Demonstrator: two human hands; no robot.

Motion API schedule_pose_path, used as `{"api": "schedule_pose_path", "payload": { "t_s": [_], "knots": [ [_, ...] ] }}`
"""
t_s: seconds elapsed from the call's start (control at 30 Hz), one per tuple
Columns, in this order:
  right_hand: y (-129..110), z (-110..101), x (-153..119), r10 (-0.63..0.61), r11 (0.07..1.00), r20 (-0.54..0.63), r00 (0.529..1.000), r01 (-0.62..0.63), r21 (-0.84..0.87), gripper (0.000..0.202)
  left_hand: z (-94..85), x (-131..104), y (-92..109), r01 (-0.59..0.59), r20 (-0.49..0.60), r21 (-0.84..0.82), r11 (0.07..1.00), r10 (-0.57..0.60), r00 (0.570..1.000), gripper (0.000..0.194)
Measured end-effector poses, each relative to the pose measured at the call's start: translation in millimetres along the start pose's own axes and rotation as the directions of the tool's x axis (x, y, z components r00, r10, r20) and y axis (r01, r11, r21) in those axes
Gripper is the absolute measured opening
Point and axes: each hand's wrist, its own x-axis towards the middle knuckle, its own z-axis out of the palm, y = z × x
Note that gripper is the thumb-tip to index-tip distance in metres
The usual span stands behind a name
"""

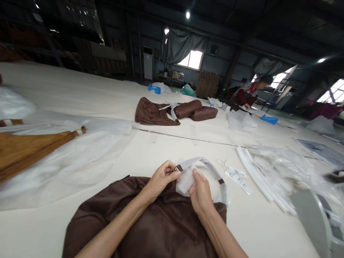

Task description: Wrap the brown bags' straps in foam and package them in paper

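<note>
A dark brown leather bag [150, 229] lies on the white table right in front of me. Its strap [205, 161] arcs up on the far side, mostly covered in thin white wrapping. My left hand [162, 181] pinches the strap's end beside a brass-coloured metal ring [176, 167]. Close by on the right, my right hand [200, 191] grips a piece of thin white wrapping sheet [185, 181] between thumb and fingers. Both forearms reach over the bag and hide part of it.
Paper tags [239, 178], white foam strips [259, 181] and a grey tape dispenser [311, 215] lie to the right. On the left, a tan bag [34, 150] rests on plastic sheeting [80, 161]. Farther off are more brown bags [153, 111] and a person [247, 95] bending over the table.
</note>
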Motion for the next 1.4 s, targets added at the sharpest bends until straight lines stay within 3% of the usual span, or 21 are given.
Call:
{"api": "schedule_pose_path", "payload": {
  "t_s": [0.1, 0.2, 0.33, 0.47, 0.57, 0.73, 0.83, 0.9, 0.97, 1.0, 1.1, 1.17, 1.23, 1.3, 1.33, 1.4],
  "knots": [
    [3.4, 7.7, 6.0, 0.103, 0.985, 0.05, 0.993, -0.109, 0.133, 0.027, 1.3, 3.1, -3.4, -0.015, 0.012, -0.019, 1.0, 0.016, 1.0, 0.039],
    [4.8, 8.0, 8.1, 0.178, 0.972, 0.133, 0.975, -0.195, 0.13, 0.023, 2.6, 7.6, -9.5, -0.03, -0.006, 0.029, 0.999, 0.03, 1.0, 0.038],
    [8.1, 5.4, 8.3, 0.106, 0.991, 0.162, 0.981, -0.117, 0.061, 0.021, 2.7, 13.9, -25.0, -0.008, -0.175, 0.061, 0.998, 0.019, 0.984, 0.041],
    [15.7, 1.5, 12.0, 0.096, 0.993, 0.164, 0.982, -0.105, 0.047, 0.023, 0.5, 16.0, -34.6, 0.057, -0.306, -0.044, 0.997, -0.068, 0.95, 0.068],
    [19.4, 1.6, 14.7, 0.09, 0.996, 0.168, 0.982, -0.091, 0.001, 0.028, -0.2, 14.2, -28.1, 0.075, -0.222, -0.154, 0.985, -0.108, 0.969, 0.072],
    [4.8, -3.5, 6.0, 0.067, 0.983, 0.083, 0.994, -0.052, -0.176, 0.039, 3.5, 12.8, -12.8, 0.092, -0.014, -0.303, 0.948, -0.101, 0.995, 0.044],
    [-9.2, -27.1, -0.5, 0.087, 0.93, 0.1, 0.991, -0.044, -0.366, 0.05, 5.1, 12.6, -9.7, 0.098, 0.01, -0.34, 0.935, -0.101, 0.995, 0.04],
    [-15.2, -49.0, -0.6, -0.018, 0.848, 0.147, 0.989, 0.093, -0.522, 0.063, 5.2, 11.8, -8.5, 0.107, 0.023, -0.347, 0.932, -0.106, 0.994, 0.037],
    [-18.6, -68.3, 3.7, -0.206, 0.638, 0.271, 0.94, 0.339, -0.692, 0.069, 4.6, 10.5, -7.1, 0.121, 0.039, -0.344, 0.931, -0.114, 0.993, 0.034],
    [-20.0, -74.9, 7.1, -0.291, 0.473, 0.368, 0.883, 0.467, -0.747, 0.068, 4.2, 9.9, -6.2, 0.128, 0.048, -0.34, 0.932, -0.119, 0.992, 0.033],
    [-27.3, -79.7, 19.9, -0.379, -0.034, 0.683, 0.624, 0.728, -0.685, 0.052, 3.6, 8.2, -4.2, 0.147, 0.075, -0.318, 0.937, -0.129, 0.989, 0.028],
    [-36.3, -72.9, 28.2, -0.342, -0.206, 0.817, 0.465, 0.811, -0.548, 0.038, 4.1, 7.6, -4.2, 0.145, 0.088, -0.294, 0.945, -0.124, 0.988, 0.026],
    [-47.7, -63.2, 35.3, -0.262, -0.245, 0.89, 0.374, 0.866, -0.436, 0.028, 5.5, 7.8, -5.9, 0.129, 0.086, -0.262, 0.957, -0.11, 0.99, 0.026],
    [-58.2, -54.6, 41.1, -0.164, -0.199, 0.914, 0.37, 0.895, -0.398, 0.021, 7.2, 8.7, -9.3, 0.108, 0.07, -0.221, 0.969, -0.095, 0.993, 0.027],
    [-62.0, -51.1, 43.7, -0.12, -0.159, 0.909, 0.398, 0.896, -0.414, 0.016, 7.9, 9.4, -11.5, 0.099, 0.06, -0.197, 0.975, -0.088, 0.994, 0.027],
    [-65.9, -45.8, 48.0, -0.051, -0.061, 0.865, 0.5, 0.863, -0.502, 0.007, 8.7, 11.1, -16.2, 0.084, 0.04, -0.145, 0.986, -0.079, 0.996, 0.025]
  ]
}}
